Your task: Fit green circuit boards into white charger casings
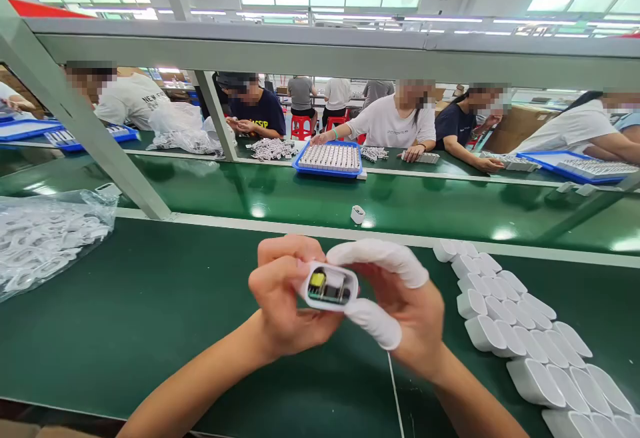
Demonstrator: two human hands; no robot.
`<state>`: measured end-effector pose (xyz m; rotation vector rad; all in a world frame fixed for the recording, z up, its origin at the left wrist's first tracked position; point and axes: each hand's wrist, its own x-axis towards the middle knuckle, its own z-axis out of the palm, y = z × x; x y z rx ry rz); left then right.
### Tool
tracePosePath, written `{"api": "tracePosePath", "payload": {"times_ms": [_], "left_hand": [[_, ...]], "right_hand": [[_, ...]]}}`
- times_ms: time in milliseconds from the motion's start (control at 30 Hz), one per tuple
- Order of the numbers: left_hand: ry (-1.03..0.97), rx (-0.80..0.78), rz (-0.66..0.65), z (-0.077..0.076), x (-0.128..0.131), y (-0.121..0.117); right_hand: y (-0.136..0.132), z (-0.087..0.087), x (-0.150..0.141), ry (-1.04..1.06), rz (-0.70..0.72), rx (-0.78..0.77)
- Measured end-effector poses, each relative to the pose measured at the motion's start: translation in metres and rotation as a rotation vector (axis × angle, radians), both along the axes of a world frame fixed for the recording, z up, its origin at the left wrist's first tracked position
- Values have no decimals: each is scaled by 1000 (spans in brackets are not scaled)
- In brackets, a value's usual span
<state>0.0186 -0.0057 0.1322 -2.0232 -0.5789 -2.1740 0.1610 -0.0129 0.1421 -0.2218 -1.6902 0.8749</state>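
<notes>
Between both hands, above the green bench, is a white oval plastic housing (355, 282), its open end facing me. Inside it shows a small circuit board (327, 289) with a yellow part and dark parts. My left hand (287, 291) is closed on the housing's left side, thumb and fingers pressed against it. My right hand (400, 298), with white covers on thumb and forefinger, pinches the housing from the right at its top and bottom edges. The palm side of the right hand is partly hidden behind those fingers.
Rows of white oval housings (530, 341) stand on the right of the bench (200, 331). A clear bag of white rings (50, 238) lies at left. One white piece (357, 215) sits on the green belt (280, 205). Opposite, people work by a blue tray (327, 175); a metal post (95, 125) rises left.
</notes>
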Motion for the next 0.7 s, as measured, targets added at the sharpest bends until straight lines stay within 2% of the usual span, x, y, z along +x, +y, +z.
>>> {"api": "tracePosePath", "payload": {"times_ms": [33, 100, 167, 233, 333, 400, 567, 700], "left_hand": [[9, 59, -4, 3, 0, 1], [18, 152, 41, 6, -1, 6], [65, 181, 120, 1, -5, 13], [161, 165, 176, -7, -12, 20], [300, 196, 160, -15, -22, 28], [366, 217, 132, -13, -26, 27], [710, 47, 246, 5, -27, 11], [865, -71, 256, 13, -27, 1]], "right_hand": [[-2, 5, 4, 2, 33, -48], [-4, 14, 11, -83, 2, -113], [-3, 20, 14, -211, -61, -161], [-1, 23, 13, -253, -59, -237], [4, 23, 10, -222, 10, -370], [8, 21, 10, -222, 42, -418], [21, 19, 21, -402, -19, -356], [32, 14, 28, -519, 36, -342]]}}
